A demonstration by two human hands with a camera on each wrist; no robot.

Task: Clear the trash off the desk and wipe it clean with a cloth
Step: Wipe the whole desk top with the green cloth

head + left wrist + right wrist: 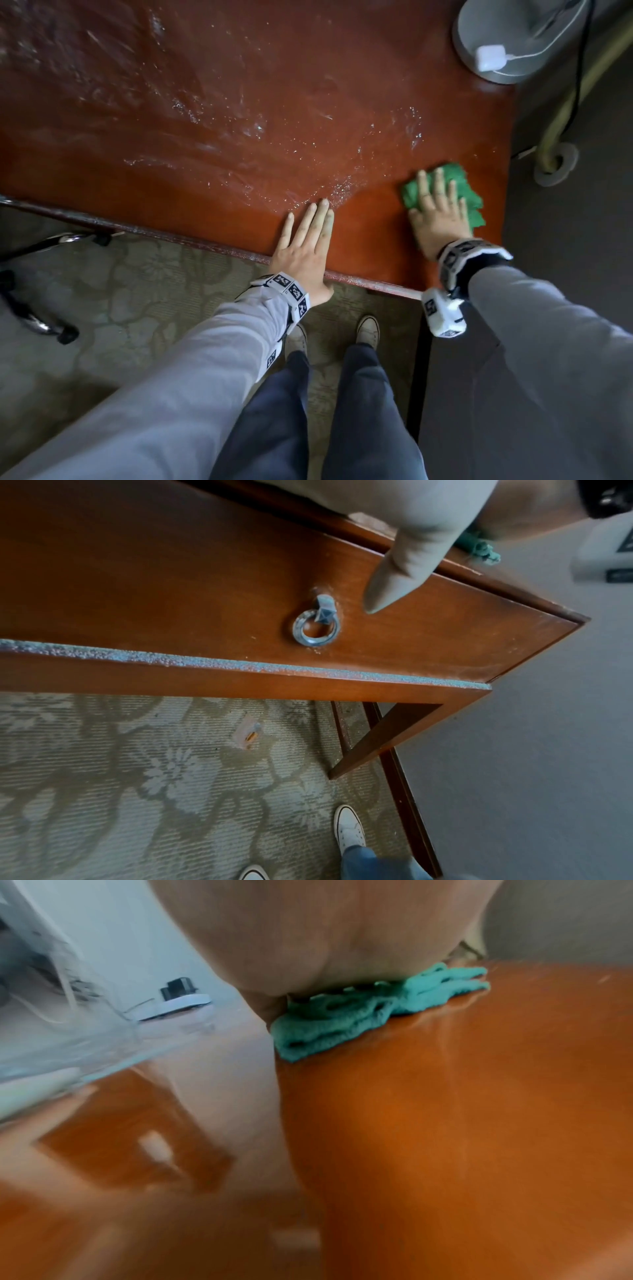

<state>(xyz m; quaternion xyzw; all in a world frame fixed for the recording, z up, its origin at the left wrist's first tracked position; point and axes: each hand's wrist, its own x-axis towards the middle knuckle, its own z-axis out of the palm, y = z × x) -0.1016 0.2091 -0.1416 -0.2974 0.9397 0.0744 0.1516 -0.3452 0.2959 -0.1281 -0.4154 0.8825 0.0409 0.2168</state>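
Note:
A crumpled green cloth (463, 192) lies on the red-brown desk (239, 102) near its right edge. My right hand (440, 209) presses flat on the cloth with straight, spread fingers. The right wrist view shows the palm on the cloth (342, 1015) and the shiny desk top (479, 1123). My left hand (308, 246) rests flat on the desk's front edge, fingers straight, holding nothing. In the left wrist view its thumb (404, 569) hangs over the drawer front (171, 574). Wet streaks and droplets (246, 126) cover the middle of the desk.
A grey round lamp base (513, 41) with a white charger (490, 58) and cable stands at the desk's back right corner. A ring pull (316, 627) hangs on the drawer. Chair legs (41, 308) stand on the patterned carpet at left. My shoes (368, 330) are below the desk edge.

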